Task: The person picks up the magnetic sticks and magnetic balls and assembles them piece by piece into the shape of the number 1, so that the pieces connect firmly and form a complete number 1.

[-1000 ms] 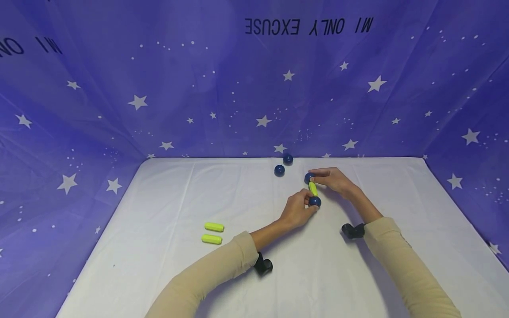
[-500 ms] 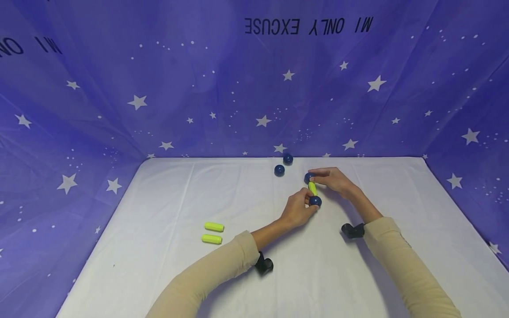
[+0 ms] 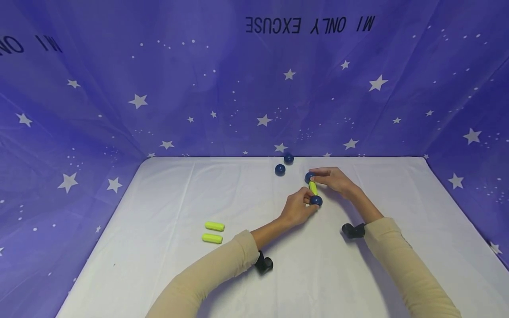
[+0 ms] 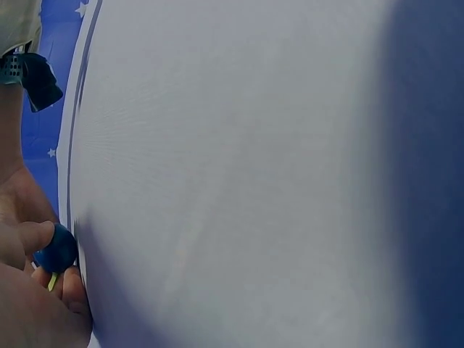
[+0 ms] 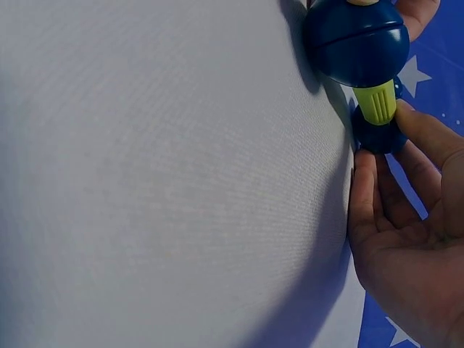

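Two hands, head view: left hand (image 3: 296, 207) pinches the near blue ball (image 3: 316, 201) between thumb and fingers; right hand (image 3: 334, 180) pinches the far blue ball (image 3: 309, 177) by the fingertips.
Yellow stick, head view: the joined stick (image 3: 313, 188) runs between those two balls, toward the back of the white table (image 3: 179, 274).
Loose balls, head view: the front loose ball (image 3: 280, 170) and the back loose ball (image 3: 288, 159) sit near the table's back edge, left of the right hand.
Loose sticks, head view: the upper stick (image 3: 214, 226) and the lower stick (image 3: 212, 238) lie side by side, apart, left of the left forearm.
Left wrist view: one blue ball among fingers at the lower left, a yellow sliver below it; whose fingertips are whose, I cannot tell.
Right wrist view: the joined stick shows its grooves between both balls; the right thumb touches near where it meets the far blue ball.
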`<state>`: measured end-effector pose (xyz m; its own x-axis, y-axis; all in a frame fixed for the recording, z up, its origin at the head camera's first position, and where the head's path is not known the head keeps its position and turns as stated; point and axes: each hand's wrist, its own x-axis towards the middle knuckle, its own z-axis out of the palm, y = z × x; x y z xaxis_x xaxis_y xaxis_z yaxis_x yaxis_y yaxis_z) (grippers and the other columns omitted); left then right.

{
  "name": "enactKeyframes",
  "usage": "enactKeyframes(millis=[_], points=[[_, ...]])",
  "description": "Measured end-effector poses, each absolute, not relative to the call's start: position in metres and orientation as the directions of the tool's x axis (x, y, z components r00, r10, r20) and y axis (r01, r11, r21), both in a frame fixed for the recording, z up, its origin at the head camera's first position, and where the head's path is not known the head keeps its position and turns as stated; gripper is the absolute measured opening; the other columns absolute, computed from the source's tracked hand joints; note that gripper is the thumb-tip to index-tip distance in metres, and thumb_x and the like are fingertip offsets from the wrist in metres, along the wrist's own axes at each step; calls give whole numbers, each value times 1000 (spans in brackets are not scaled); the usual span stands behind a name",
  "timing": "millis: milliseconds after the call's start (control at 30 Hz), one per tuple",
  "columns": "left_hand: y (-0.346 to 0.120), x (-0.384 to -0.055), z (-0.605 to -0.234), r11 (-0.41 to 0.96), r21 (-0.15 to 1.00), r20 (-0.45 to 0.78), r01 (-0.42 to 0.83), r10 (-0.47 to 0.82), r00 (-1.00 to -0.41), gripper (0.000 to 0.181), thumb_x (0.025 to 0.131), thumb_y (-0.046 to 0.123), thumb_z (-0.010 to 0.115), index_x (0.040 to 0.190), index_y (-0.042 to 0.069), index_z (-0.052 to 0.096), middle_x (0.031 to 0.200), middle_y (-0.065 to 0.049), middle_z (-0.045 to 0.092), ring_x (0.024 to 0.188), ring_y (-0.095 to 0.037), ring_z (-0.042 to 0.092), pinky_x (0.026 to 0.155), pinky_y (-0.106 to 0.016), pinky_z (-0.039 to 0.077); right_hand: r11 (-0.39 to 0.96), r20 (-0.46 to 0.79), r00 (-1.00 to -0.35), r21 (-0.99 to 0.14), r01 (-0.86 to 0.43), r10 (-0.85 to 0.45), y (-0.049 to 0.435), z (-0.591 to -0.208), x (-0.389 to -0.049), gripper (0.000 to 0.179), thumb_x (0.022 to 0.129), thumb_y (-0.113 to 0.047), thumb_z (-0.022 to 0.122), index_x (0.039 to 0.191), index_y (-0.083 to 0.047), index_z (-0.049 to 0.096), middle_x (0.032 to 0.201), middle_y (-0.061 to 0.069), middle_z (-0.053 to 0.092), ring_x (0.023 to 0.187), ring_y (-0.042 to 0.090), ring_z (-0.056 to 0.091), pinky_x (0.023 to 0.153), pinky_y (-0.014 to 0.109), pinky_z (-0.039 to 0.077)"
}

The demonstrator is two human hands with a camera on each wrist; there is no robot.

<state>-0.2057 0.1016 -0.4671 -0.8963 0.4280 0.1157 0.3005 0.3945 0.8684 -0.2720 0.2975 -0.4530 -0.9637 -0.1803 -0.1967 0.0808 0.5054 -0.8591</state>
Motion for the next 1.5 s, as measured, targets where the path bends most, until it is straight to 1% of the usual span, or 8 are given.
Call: enactKeyframes(millis=[300, 467, 667, 733, 833, 1000, 1200, 1500], points=[[102, -207, -468, 397, 868, 110, 297, 431, -896, 29, 86, 6, 78, 110, 2, 62, 101, -7, 70, 91, -15, 67, 76, -15, 48, 502, -178, -967, -863, 63, -184, 297, -451, -268, 52, 94, -22, 69, 139, 1, 56, 147, 24, 46, 137, 42, 37, 112, 59, 27], [102, -207, -469, 398, 868, 110, 296, 427, -898, 29, 86, 6, 78, 110, 2, 62, 100, -7, 69, 90, -13, 66, 76, -16, 48, 509, -160, -971, -859, 49, -176, 295, -450, -266, 56, 95, -23, 69, 143, 1, 51, 145, 24, 48, 136, 43, 39, 111, 59, 29], [103, -207, -470, 393, 871, 112, 296, 427, -897, 29, 86, 6, 78, 109, 2, 61, 100, -6, 69, 89, -13, 66, 76, -16, 48, 508, -51, -993, -861, -8, -103, 292, -453, -258, 53, 99, -19, 64, 143, 5, 47, 139, 28, 52, 130, 45, 47, 106, 54, 39], [104, -206, -470, 388, 872, 117, 299, 426, -897, 29, 85, 6, 78, 109, 2, 61, 100, -7, 69, 89, -13, 65, 75, -15, 48, 518, -17, -997, -855, -26, -79, 292, -451, -251, 50, 99, -18, 63, 141, 6, 49, 137, 28, 53, 127, 45, 50, 104, 52, 42], [104, -206, -469, 387, 871, 125, 303, 422, -898, 29, 85, 6, 78, 109, 1, 62, 100, -7, 69, 89, -13, 66, 76, -15, 48, 522, 2, -999, -853, -29, -52, 291, -446, -237, 45, 98, -17, 65, 136, 5, 54, 134, 26, 57, 123, 43, 54, 102, 51, 43], [104, -206, -470, 394, 868, 132, 303, 405, -905, 28, 84, 7, 79, 107, 3, 62, 99, -7, 70, 89, -12, 66, 76, -14, 48, 500, -31, -997, -866, -7, -68, 289, -441, -213, 43, 96, -16, 68, 133, 3, 58, 132, 23, 60, 121, 41, 57, 102, 51, 41], [104, -206, -471, 388, 868, 142, 312, 407, -902, 28, 85, 6, 79, 106, 2, 62, 99, -8, 71, 89, -14, 67, 77, -14, 48, 495, -99, -991, -868, 44, -85, 288, -449, -191, 45, 94, -20, 71, 131, 2, 59, 125, 22, 64, 119, 40, 59, 102, 54, 40], [102, -206, -470, 402, 845, 161, 353, 438, -885, 28, 88, 13, 78, 107, 1, 61, 101, -9, 70, 89, -14, 67, 76, -15, 48, 438, -112, -986, -898, 46, -126, 288, -458, -179, 44, 94, -18, 71, 131, 3, 59, 126, 22, 64, 121, 40, 57, 105, 54, 38]])
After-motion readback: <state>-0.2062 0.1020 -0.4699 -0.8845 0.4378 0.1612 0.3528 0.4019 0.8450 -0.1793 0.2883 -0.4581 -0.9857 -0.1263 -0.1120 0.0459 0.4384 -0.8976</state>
